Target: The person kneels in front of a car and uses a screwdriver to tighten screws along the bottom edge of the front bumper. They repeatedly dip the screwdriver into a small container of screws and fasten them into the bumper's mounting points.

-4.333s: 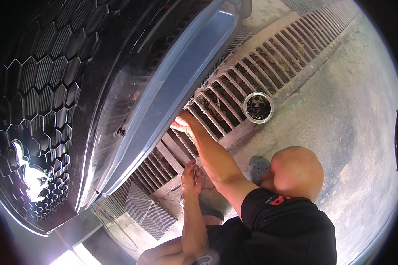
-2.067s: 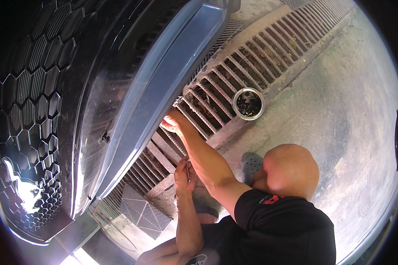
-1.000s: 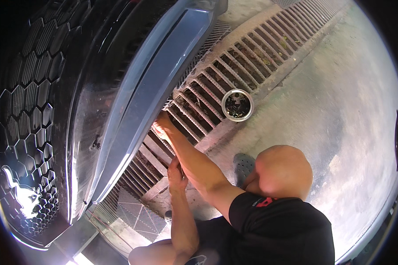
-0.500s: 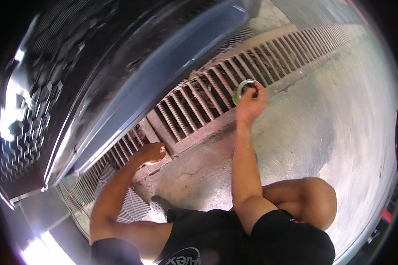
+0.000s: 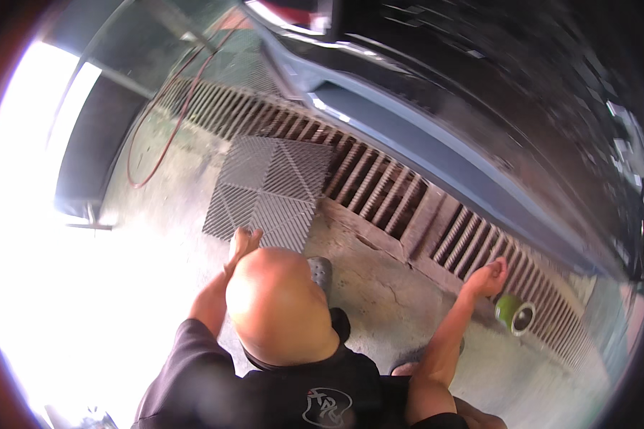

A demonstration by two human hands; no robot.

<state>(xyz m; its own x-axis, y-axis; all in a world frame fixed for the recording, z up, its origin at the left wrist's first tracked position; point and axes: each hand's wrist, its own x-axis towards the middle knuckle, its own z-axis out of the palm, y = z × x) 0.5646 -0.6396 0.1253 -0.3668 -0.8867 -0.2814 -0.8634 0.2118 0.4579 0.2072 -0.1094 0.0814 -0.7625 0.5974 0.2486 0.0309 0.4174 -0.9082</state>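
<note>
Beyond my raised knee, my left hand [image 5: 245,242] is over the near edge of a grey ribbed floor mat [image 5: 261,187]. Its fingers are curled, partly smeared by motion; what they hold, if anything, does not show. On the right my right hand [image 5: 488,277] is closed above the rusty floor grating [image 5: 379,193], and I cannot make out anything in it. Just below and apart from that hand is a green roll [image 5: 508,312] with a pale rim and a dark centre, tilted. Whether it lies on the floor or hangs I cannot tell.
A dark car with a blue-grey lower trim [image 5: 408,136] overhangs the grating at the upper right. At the upper left a red hose [image 5: 172,146] loops over the concrete floor. My grey shoe [image 5: 320,275] stands by the mat.
My view has swung to the left, so the car now shows on the right. My right hand, earlier at the green roll with fingers by its rim, is now apart from it.
</note>
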